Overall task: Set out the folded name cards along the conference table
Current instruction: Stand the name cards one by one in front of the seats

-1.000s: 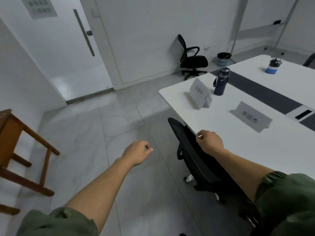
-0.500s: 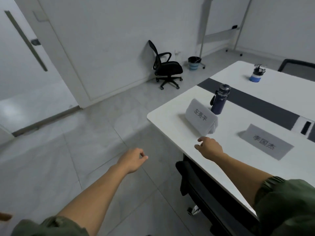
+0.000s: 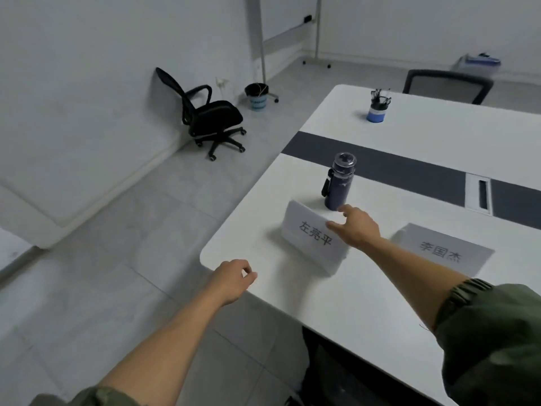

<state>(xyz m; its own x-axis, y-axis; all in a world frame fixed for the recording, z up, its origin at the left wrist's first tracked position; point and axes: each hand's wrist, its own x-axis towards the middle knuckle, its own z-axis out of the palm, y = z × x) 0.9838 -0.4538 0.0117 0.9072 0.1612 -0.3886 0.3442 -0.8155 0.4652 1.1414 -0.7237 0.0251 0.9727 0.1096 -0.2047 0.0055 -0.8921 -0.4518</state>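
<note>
A white folded name card (image 3: 307, 234) with black characters stands tent-like near the corner of the white conference table (image 3: 322, 294). My right hand (image 3: 355, 228) reaches over its top edge, fingers spread and extended, thumb in front of the card face. I cannot tell whether the fingers touch it. A second name card (image 3: 445, 249), grey-looking, sits to the right of my forearm. My left hand (image 3: 234, 278) hovers at the table's near corner, fingers loosely curled, holding nothing.
A dark blue water bottle (image 3: 339, 181) stands right behind the first card. A blue pen cup (image 3: 377, 108) sits further back. A dark strip with a cable slot (image 3: 483, 194) runs across the table. Black office chairs stand by the wall (image 3: 210, 115), at the far side (image 3: 448, 85) and under the table's near edge (image 3: 336, 373).
My right hand moved forward from the table edge up over the first name card and opened its fingers. My left hand advanced to the table corner. The view swung right, closer to the table.
</note>
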